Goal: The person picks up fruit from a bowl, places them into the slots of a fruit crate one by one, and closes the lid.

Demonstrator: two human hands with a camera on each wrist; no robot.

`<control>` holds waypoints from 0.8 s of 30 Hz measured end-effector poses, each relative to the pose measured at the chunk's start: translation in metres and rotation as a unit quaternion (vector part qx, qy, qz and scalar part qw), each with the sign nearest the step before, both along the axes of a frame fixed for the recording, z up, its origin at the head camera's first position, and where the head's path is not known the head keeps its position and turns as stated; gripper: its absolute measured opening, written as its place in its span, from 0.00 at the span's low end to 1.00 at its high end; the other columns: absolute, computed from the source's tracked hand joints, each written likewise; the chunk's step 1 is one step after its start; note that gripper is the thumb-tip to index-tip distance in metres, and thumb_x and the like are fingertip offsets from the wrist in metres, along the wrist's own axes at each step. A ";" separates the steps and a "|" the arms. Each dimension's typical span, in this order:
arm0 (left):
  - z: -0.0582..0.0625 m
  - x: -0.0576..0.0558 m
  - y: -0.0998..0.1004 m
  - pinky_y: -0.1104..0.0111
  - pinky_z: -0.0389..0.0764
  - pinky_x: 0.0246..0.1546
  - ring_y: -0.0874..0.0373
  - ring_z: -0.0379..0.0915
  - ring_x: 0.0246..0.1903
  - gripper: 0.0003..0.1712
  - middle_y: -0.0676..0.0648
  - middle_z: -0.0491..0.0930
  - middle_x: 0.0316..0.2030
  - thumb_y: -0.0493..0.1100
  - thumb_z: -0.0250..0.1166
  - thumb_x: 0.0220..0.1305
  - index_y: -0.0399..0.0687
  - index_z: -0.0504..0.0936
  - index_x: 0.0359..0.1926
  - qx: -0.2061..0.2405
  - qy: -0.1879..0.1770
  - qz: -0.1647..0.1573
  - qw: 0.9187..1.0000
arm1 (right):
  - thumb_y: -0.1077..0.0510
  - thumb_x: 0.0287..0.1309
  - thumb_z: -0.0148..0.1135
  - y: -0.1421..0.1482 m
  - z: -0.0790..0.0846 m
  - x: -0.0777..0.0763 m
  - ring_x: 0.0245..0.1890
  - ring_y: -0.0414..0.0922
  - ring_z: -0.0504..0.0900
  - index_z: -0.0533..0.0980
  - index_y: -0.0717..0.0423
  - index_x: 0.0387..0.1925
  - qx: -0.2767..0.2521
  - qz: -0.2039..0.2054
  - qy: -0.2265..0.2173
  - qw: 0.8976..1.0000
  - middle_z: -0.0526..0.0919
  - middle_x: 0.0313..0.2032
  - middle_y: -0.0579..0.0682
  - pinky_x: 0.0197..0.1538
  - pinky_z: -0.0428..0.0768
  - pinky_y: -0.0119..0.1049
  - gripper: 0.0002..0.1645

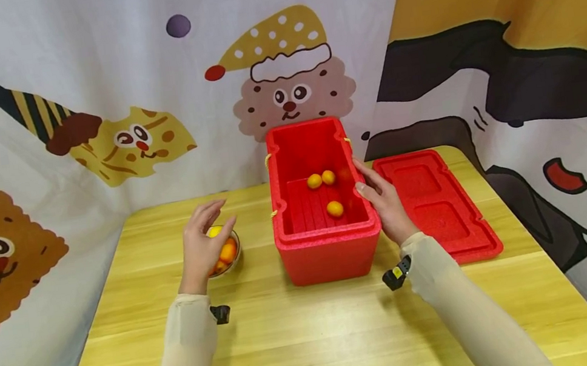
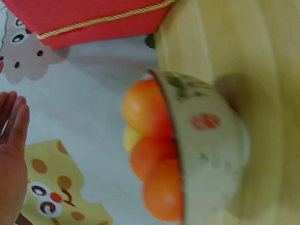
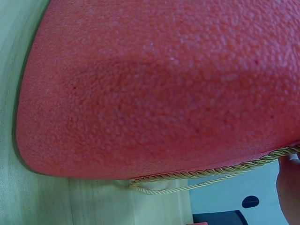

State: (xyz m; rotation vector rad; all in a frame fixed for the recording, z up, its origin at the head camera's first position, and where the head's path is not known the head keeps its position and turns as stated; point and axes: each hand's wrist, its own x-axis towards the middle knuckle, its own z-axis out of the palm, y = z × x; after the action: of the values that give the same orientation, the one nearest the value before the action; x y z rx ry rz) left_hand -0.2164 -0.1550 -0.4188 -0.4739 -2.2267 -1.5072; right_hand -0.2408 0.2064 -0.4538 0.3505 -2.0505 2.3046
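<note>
My left hand (image 1: pixel 203 243) hovers over a patterned bowl (image 2: pixel 211 136) of orange fruits (image 1: pixel 227 252) and a yellow one (image 1: pixel 214 231). Its thumb and fingers are spread apart with nothing between them. In the left wrist view, part of that hand (image 2: pixel 13 154) shows at the left edge, apart from the fruits. A red foam box (image 1: pixel 330 261) stands uncovered at the middle of the table, with three small orange fruits (image 1: pixel 334 209) on its floor. On its right rim, my right hand (image 1: pixel 386 202) holds the box, thumb over the edge; the other fingers are partly hidden.
The red lid (image 1: pixel 462 217) lies flat on the wooden table (image 1: pixel 313 339), right of the box. A twisted gold cord (image 3: pixel 211 173) runs along the box's side. Behind the table hangs a cartoon-printed curtain (image 1: pixel 146 54).
</note>
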 end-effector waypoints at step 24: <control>-0.090 -0.015 -0.046 0.48 0.67 0.61 0.38 0.66 0.59 0.29 0.35 0.72 0.57 0.33 0.72 0.57 0.28 0.75 0.59 -0.121 -0.081 0.094 0.985 | 0.52 0.71 0.55 0.001 -0.001 0.000 0.69 0.60 0.57 0.60 0.41 0.75 -0.020 0.007 -0.007 1.000 0.60 0.71 0.48 0.57 0.72 0.52 0.33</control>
State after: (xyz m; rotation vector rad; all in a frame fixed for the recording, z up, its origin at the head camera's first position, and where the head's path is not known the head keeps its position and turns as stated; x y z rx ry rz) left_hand -0.2312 -0.2014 -0.5088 -0.2075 -2.5161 -1.2243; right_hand -0.2405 0.2069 -0.4549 0.3486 -2.0105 2.3605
